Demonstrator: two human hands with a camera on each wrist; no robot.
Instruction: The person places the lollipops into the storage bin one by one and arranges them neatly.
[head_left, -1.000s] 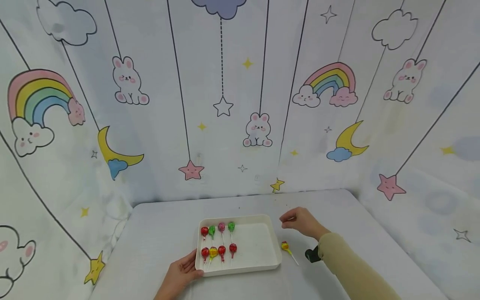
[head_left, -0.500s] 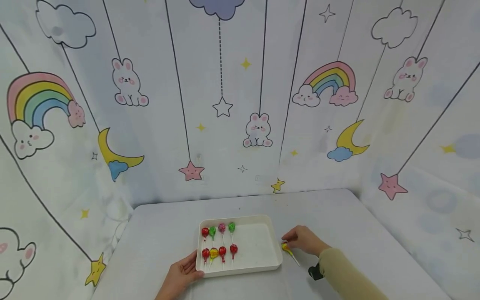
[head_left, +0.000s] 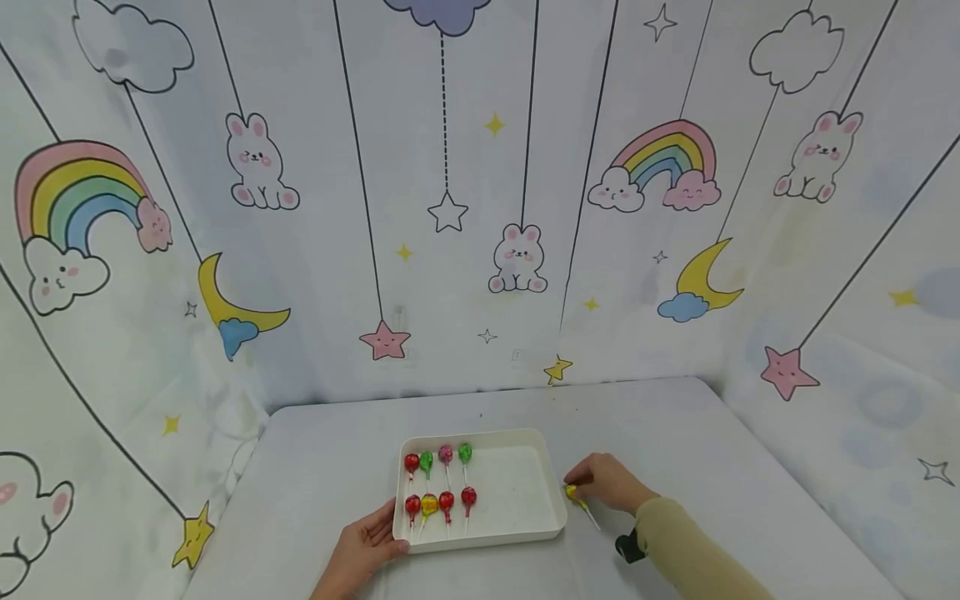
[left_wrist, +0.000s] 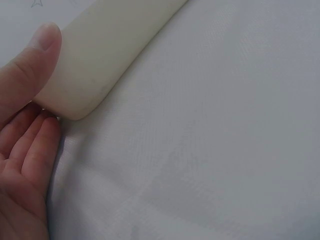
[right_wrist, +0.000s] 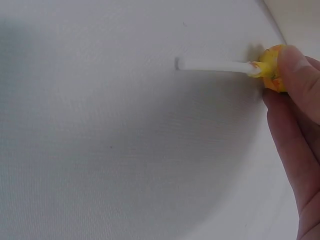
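Note:
A shallow white tray [head_left: 517,485] lies on the table, its left part holding two rows of wrapped lollipops. The back row has red, green and pink heads; the front row is red apart from one yellow lollipop [head_left: 429,504]. At the tray's near left corner my left hand [head_left: 363,543] grips it, thumb on the wall and fingers against the side [left_wrist: 87,65]. Just right of the tray, my right hand [head_left: 613,483] pinches the head of another yellow lollipop [right_wrist: 270,67] between thumb and fingers. Its white stick points away from the tray, close over the cloth.
A white cloth covers the table [head_left: 330,458]. Behind and on both sides hang white curtains [head_left: 465,308] printed with rabbits, stars and rainbows. A dark object [head_left: 628,547] sits at the right wrist, beside the beige sleeve [head_left: 690,546].
My right hand has come down toward the loose yellow lollipop and taken its head between thumb and fingers. The left hand keeps its hold on the tray, which stays in place.

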